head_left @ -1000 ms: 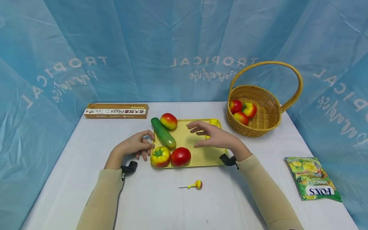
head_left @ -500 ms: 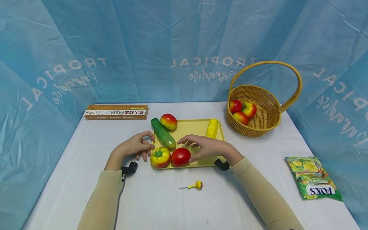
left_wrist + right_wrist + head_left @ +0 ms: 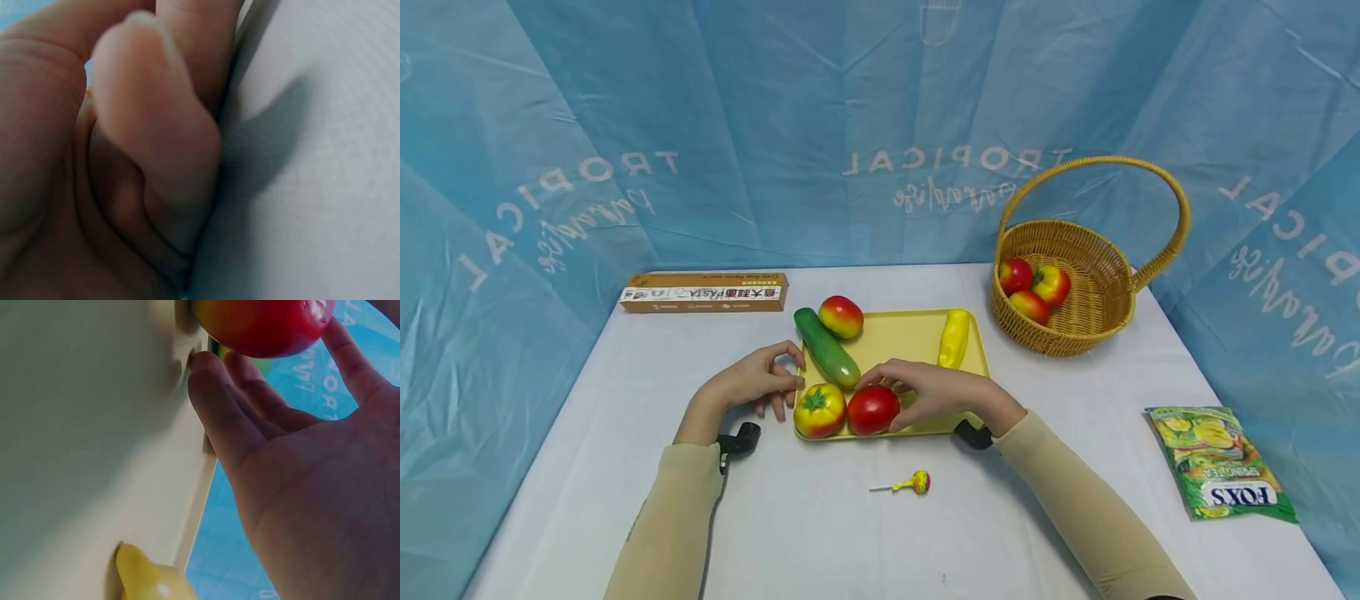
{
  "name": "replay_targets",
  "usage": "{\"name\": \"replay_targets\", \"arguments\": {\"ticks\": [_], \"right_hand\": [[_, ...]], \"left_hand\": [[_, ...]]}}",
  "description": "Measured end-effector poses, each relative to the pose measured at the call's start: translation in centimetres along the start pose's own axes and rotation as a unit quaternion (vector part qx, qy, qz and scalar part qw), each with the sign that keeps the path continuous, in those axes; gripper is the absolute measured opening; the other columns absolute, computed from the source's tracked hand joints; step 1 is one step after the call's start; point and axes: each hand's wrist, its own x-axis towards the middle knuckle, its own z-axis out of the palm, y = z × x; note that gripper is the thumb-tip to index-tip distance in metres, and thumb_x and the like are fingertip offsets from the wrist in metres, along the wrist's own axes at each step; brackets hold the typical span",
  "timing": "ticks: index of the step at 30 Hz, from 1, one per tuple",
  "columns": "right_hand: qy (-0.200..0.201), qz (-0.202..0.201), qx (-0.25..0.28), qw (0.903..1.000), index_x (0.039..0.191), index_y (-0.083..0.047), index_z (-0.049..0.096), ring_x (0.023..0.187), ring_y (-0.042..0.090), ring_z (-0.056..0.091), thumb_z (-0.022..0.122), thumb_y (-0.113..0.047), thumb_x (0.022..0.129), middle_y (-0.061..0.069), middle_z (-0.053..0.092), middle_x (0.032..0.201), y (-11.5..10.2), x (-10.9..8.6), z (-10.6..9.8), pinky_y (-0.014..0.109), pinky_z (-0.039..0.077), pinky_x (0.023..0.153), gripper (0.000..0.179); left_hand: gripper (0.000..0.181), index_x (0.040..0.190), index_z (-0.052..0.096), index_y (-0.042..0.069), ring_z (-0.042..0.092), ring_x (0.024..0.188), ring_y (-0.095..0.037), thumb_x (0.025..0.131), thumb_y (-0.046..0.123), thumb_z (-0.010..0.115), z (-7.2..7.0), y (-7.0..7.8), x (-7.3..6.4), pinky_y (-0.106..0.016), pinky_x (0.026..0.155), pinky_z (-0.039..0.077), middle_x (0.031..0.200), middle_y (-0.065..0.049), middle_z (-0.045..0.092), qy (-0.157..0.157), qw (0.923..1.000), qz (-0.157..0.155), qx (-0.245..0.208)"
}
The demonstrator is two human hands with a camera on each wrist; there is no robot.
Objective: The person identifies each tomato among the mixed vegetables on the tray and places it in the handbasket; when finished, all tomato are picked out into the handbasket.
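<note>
My right hand [image 3: 936, 390] reaches over the yellow tray [image 3: 917, 332], its thumb and fingers around a smooth, rounded red fruit [image 3: 872, 410]. In the right wrist view the fruit [image 3: 269, 325] shows yellow at one side, with a fingertip against it. The fruit sits at the tray's front edge beside a yellow-red tomato [image 3: 819, 412]. My left hand [image 3: 756, 379] stays at the tray's left edge, fingers loosely bent and fingertips right at the rim. Only bent fingers [image 3: 156, 119] and white cloth show in the left wrist view.
A green cucumber [image 3: 827, 348], a red-yellow fruit [image 3: 841, 317] and a lumpy yellow vegetable [image 3: 953, 340] lie on the tray. Behind it stand a pasta box [image 3: 703, 292] and a handled wicker basket [image 3: 1093, 308] holding fruit. A lollipop [image 3: 917, 482] and a candy bag [image 3: 1221, 462] lie nearer.
My right hand has moved left and toward me, from above the tray's right part to the red fruit, and has closed around it. The left hand has kept its place.
</note>
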Motion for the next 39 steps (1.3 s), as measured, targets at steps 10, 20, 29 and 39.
{"name": "replay_targets", "arguments": {"ticks": [10,20,29,39], "right_hand": [[0.024,0.018,-0.02,0.9993,0.14,-0.03,0.06,0.133,0.017,0.056,0.084,-0.016,0.091,-0.005,0.061,0.142,-0.2,0.2,0.3,0.038,0.055,0.11,0.056],[0.06,-0.004,0.044,0.9972,0.141,-0.025,0.057,0.133,0.02,0.058,0.083,-0.017,0.092,-0.004,0.06,0.145,0.3,-1.0,-2.3,0.044,0.053,0.115,0.056],[0.112,0.005,0.081,0.9904,0.143,-0.025,0.057,0.138,0.025,0.056,0.082,-0.025,0.094,-0.002,0.058,0.148,0.2,-2.7,-4.4,0.044,0.054,0.112,0.056],[0.143,-0.024,0.078,0.9864,0.156,-0.021,0.049,0.142,0.029,0.056,0.074,-0.025,0.101,0.004,0.052,0.158,0.4,-4.0,-5.7,0.046,0.052,0.115,0.061]], "left_hand": [[0.036,0.128,0.048,0.011,0.074,0.058,-0.023,0.102,0.025,0.069,0.2,0.2,-0.1,-0.025,0.048,0.052,0.078,-0.007,0.074,0.006,0.9999,-0.013,0.0],[0.038,0.13,0.047,0.008,0.074,0.058,-0.021,0.103,0.025,0.068,-0.1,0.2,-0.1,-0.024,0.047,0.051,0.078,-0.008,0.073,0.0,1.0,0.002,0.005],[0.037,0.129,0.047,0.009,0.073,0.057,-0.019,0.103,0.025,0.068,0.1,0.2,-0.2,-0.023,0.047,0.05,0.077,-0.006,0.073,-0.001,1.0,-0.001,0.005],[0.038,0.13,0.047,0.008,0.072,0.057,-0.019,0.103,0.026,0.068,0.1,0.2,-0.2,-0.023,0.047,0.049,0.078,-0.008,0.073,0.003,1.0,-0.006,0.006]]}}
